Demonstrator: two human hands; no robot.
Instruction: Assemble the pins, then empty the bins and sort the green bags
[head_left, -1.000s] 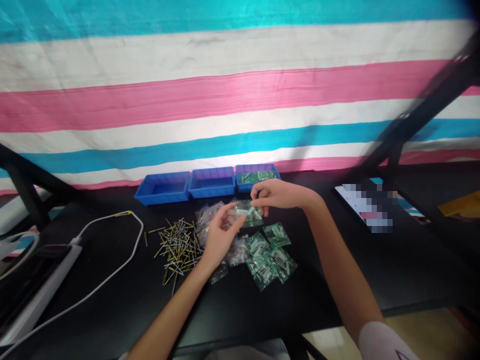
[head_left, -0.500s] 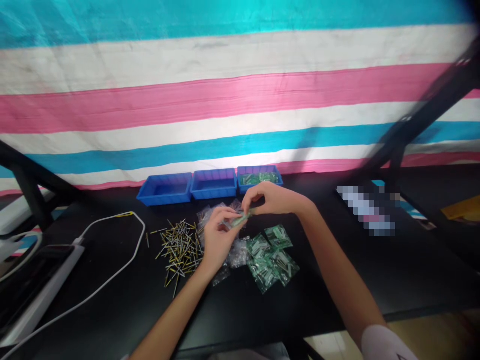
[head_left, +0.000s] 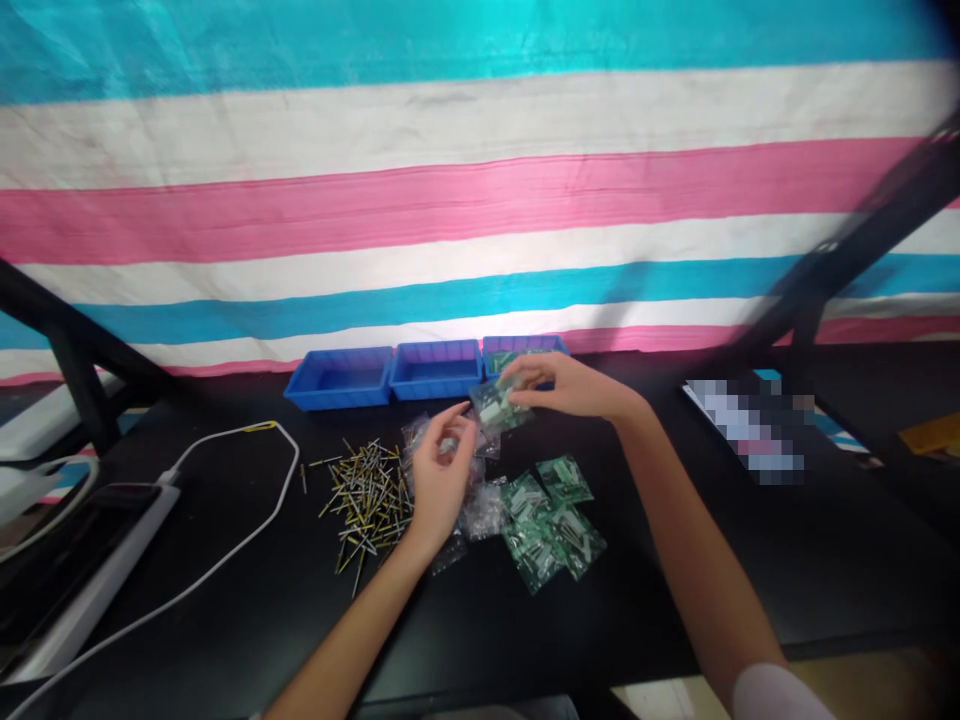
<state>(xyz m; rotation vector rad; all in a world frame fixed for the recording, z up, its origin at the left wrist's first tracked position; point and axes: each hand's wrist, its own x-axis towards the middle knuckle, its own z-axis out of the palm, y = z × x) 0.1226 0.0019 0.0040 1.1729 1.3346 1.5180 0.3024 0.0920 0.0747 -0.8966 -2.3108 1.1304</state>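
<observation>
Pinched in my right hand (head_left: 566,385) is a small clear plastic bag (head_left: 495,410) with white and green pieces inside, held just in front of the right-hand blue bin. My left hand (head_left: 442,465) is beside the bag's left edge, thumb and index finger curved with a gap between them. Below it lie clear empty-looking plastic bags (head_left: 484,510), partly hidden by the hand. Several filled green-and-white bags (head_left: 536,550) overlap on the table to the right. A heap of thin metal and yellow pins (head_left: 367,500) lies left of my left hand.
Three blue bins stand in a row at the back: a left bin (head_left: 341,402), a middle bin (head_left: 439,388) and a right bin (head_left: 564,345) with green pieces. A white cable (head_left: 247,535) loops at left from a device (head_left: 97,580). Black metal frame bars flank the black table.
My hands have moved apart. The small bag has left my left fingers and now hangs flat from my right hand, which is slightly higher. The view has shifted a little.
</observation>
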